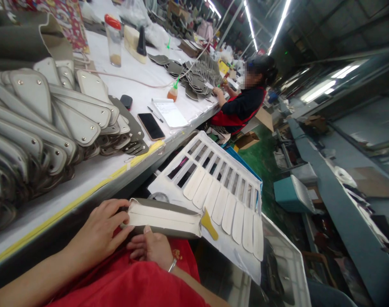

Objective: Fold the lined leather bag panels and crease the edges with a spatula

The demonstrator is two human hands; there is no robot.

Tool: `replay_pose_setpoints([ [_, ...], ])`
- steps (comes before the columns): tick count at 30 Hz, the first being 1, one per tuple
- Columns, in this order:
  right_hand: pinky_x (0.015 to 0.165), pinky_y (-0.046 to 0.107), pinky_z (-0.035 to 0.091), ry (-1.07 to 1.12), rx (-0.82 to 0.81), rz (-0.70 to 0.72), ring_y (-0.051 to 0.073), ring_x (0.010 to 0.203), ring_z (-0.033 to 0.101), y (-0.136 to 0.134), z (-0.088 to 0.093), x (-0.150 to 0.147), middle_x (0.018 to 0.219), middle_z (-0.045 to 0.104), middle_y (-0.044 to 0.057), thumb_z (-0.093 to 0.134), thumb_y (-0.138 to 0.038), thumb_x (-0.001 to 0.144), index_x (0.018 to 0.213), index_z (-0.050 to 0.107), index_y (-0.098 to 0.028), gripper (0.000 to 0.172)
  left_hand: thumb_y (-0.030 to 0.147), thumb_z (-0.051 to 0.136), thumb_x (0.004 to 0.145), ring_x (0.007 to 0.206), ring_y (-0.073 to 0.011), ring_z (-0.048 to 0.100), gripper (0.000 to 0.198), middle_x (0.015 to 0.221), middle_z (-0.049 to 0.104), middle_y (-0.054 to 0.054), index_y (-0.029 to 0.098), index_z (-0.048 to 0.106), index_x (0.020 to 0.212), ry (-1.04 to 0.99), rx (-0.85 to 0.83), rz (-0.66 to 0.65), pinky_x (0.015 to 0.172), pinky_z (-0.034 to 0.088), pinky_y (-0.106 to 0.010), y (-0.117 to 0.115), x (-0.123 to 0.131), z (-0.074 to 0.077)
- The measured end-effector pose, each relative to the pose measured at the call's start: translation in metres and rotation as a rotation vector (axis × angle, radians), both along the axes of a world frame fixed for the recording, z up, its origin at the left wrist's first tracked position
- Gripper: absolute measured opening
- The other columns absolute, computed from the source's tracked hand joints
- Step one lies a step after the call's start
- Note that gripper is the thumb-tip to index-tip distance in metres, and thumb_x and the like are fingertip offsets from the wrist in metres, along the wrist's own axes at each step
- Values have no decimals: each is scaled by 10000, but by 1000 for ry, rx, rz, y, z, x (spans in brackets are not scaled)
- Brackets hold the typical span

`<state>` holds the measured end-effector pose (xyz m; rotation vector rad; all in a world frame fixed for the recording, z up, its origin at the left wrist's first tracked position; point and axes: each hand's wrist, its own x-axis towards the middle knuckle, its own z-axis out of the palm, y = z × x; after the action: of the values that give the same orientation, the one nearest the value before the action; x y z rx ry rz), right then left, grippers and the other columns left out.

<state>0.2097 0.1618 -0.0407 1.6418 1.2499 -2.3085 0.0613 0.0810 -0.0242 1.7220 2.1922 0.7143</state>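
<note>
A long grey leather-like bag piece (164,216) with a cream inside lies across my lap, its hollow side facing up. At its left end, my left hand (106,228) grips the edge, fingers over the end and thumb along the lower corner. My right hand (156,250) is under its near side, with the thumb at the edge and the fingers curled below. Past the right end, a yellow spatula-like tool (209,224) rests on a white slatted crate (181,170). Rounded cream strips (224,200) lie side by side there.
Stacked grey straps with metal studs (63,115) cover the left of the white-topped table (130,89). A phone (151,126), a notepad (170,113) and a glue bottle (172,92) lie beyond. A co-worker (242,98) sits farther along. A teal bin (292,194) stands right.
</note>
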Motion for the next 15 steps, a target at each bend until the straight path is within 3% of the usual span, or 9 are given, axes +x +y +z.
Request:
replay_pose_setpoints([
  [8, 451, 222, 386, -16, -102, -12, 106, 399, 534, -8, 13, -24, 649, 670, 132, 363, -488, 910, 615, 626, -85, 564, 241, 434, 840, 1093, -246, 461, 234, 1187, 522, -97, 184, 593, 677, -106, 49, -40, 943, 405, -407, -2, -8, 4],
  [15, 334, 209, 280, 24, -46, -27, 121, 359, 520, -22, -10, -45, 571, 617, 76, 405, -462, 900, 583, 553, -145, 472, 313, 438, 853, 1081, -252, 482, 238, 1193, 545, -90, 196, 598, 721, -14, 47, -24, 946, 415, -412, 2, -14, -3],
])
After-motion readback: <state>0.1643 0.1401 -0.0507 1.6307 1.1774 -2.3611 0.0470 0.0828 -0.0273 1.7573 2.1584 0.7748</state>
